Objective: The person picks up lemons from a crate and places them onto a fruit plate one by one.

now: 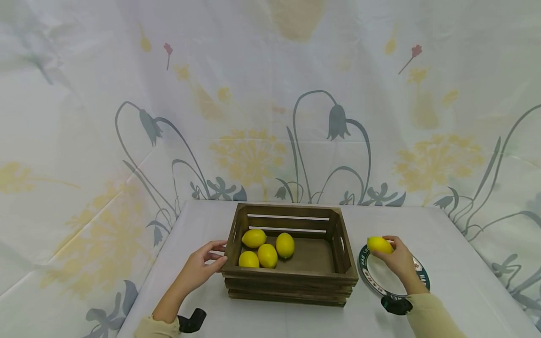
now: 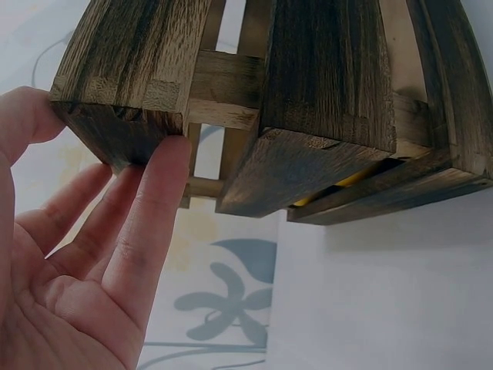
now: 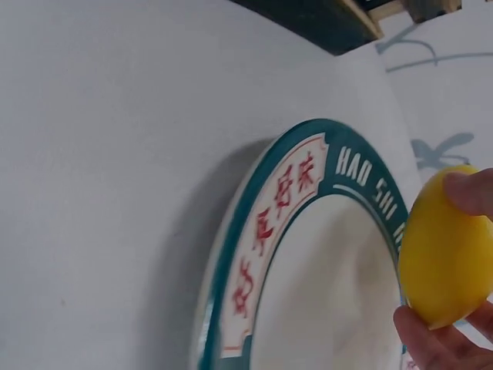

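Over the far part of a round plate (image 1: 367, 273) with a green patterned rim, my right hand (image 1: 399, 265) pinches a yellow lemon (image 1: 377, 244). The right wrist view shows thumb and fingertips on the lemon (image 3: 439, 250), which is in front of the plate's rim. At the left, my left hand (image 1: 200, 267) touches the near left corner of a brown wooden slatted crate (image 1: 291, 279). Its fingers are spread and fairly straight against the crate's end, as the left wrist view of the hand (image 2: 92, 254) shows. Several lemons (image 1: 267, 256) lie in the crate's left half.
A white cloth (image 1: 291, 324) covers the table under the crate and plate. Behind and to both sides hangs a pale curtain (image 1: 270, 70) printed with flowers. A dark wrist strap (image 1: 396, 305) is on the right wrist, another black piece (image 1: 192, 320) at the left.
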### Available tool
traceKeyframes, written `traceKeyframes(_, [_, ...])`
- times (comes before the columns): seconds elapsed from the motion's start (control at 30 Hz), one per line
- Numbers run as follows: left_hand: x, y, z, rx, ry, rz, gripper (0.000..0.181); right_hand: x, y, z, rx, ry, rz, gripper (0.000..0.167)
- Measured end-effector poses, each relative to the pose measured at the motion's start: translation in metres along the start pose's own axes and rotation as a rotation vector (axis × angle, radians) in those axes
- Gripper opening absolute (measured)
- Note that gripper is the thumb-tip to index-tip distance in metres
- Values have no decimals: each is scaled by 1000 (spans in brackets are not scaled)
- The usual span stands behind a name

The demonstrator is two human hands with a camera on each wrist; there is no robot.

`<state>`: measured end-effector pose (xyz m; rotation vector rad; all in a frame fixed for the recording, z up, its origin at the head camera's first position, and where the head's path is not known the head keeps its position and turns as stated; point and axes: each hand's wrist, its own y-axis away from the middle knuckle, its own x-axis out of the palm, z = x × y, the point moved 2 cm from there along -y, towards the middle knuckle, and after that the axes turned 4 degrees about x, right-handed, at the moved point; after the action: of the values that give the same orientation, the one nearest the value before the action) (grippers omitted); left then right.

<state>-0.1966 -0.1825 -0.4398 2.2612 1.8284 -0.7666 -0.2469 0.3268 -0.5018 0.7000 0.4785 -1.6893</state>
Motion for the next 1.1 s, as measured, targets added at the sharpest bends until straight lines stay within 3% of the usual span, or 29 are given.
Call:
traceKeyframes(0.23, [0,0,-1,-4,18,1,42,5,-1,-9,49,9,32,66])
traceKeyframes(0.47, [0,1,0,-4,26,1,42,5,-2,-10,39,10,51,65])
traceKeyframes(0.77, [0,0,-1,-3,29,7,42,4,-1,-12,39,25,27,63])
traceKeyframes(1.1, [1,0,0,-1,21,2,42,-14,4,-12,22,16,-21,65])
